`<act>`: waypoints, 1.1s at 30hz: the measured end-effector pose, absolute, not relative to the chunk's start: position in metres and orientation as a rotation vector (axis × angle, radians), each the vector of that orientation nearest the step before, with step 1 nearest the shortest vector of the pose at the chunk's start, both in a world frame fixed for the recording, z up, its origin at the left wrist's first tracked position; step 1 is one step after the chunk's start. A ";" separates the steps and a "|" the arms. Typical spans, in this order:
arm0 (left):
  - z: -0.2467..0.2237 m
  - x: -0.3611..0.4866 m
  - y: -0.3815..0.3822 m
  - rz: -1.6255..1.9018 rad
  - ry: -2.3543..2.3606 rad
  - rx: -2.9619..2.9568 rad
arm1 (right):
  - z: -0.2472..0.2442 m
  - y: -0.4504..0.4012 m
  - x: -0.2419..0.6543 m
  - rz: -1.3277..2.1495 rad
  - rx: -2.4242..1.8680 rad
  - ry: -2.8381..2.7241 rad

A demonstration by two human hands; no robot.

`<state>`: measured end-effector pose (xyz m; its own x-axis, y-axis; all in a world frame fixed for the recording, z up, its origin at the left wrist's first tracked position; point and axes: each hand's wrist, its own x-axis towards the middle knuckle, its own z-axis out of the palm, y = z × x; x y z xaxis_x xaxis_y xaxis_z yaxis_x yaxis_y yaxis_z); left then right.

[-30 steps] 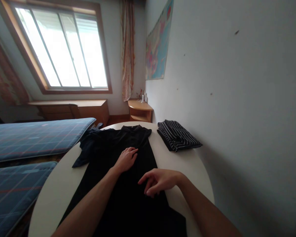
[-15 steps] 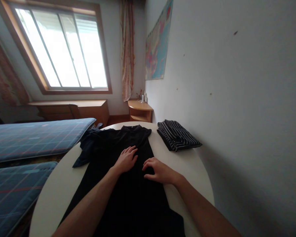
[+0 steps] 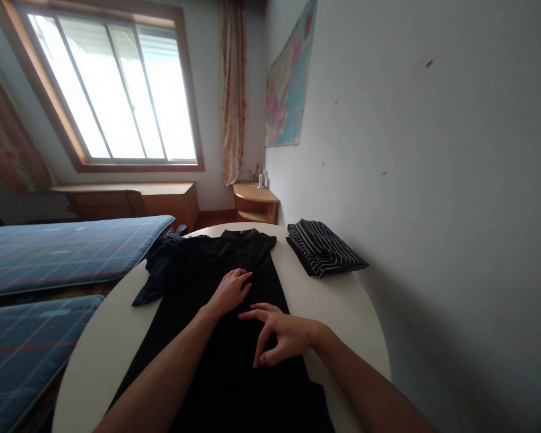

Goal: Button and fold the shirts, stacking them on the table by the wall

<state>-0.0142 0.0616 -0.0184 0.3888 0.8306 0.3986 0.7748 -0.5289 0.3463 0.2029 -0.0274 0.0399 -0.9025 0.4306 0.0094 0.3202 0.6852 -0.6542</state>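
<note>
A long black garment [image 3: 225, 361] with a collar lies spread over a round white table [image 3: 85, 355], its collar toward the far edge. My left hand [image 3: 231, 293] rests on its middle, fingers spread and holding nothing. To the right, my right hand [image 3: 279, 334] is over the garment's right part, its index finger and thumb bent down near the cloth and its other fingers stretched out to the left. Whether cloth is between that thumb and finger is too dark to tell. Dark navy cloth [image 3: 155, 273] lies bunched at the garment's upper left.
Folded striped black clothes [image 3: 327, 248] lie at the table's right rear, near the white wall [image 3: 455, 210]. Blue plaid mattresses [image 3: 72, 252] stand left of the table. Behind are a wooden desk [image 3: 166, 195] and a corner shelf [image 3: 256, 193].
My right hand has moved toward me and a little left, its thumb and index finger now pointing down. The garment's lower right edge has shifted left. My left hand has barely moved.
</note>
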 end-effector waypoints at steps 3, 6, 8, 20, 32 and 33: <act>-0.018 -0.014 0.063 0.855 1.485 2.512 | 0.046 -0.033 0.195 1.177 -0.437 -2.796; -0.015 -0.014 0.061 0.846 1.520 2.500 | 0.048 -0.035 0.190 1.212 -0.368 -2.722; -0.012 -0.013 0.059 0.803 1.556 2.501 | 0.045 -0.032 0.192 1.110 -0.466 -2.612; -0.009 -0.011 0.054 0.737 1.640 2.498 | 0.037 -0.041 0.192 0.854 -0.768 -2.751; -0.014 -0.013 0.055 0.659 1.592 2.526 | 0.038 -0.026 0.205 0.791 -0.862 -2.677; -0.014 -0.013 0.056 0.663 1.581 2.524 | 0.037 -0.026 0.204 0.748 -0.887 -2.652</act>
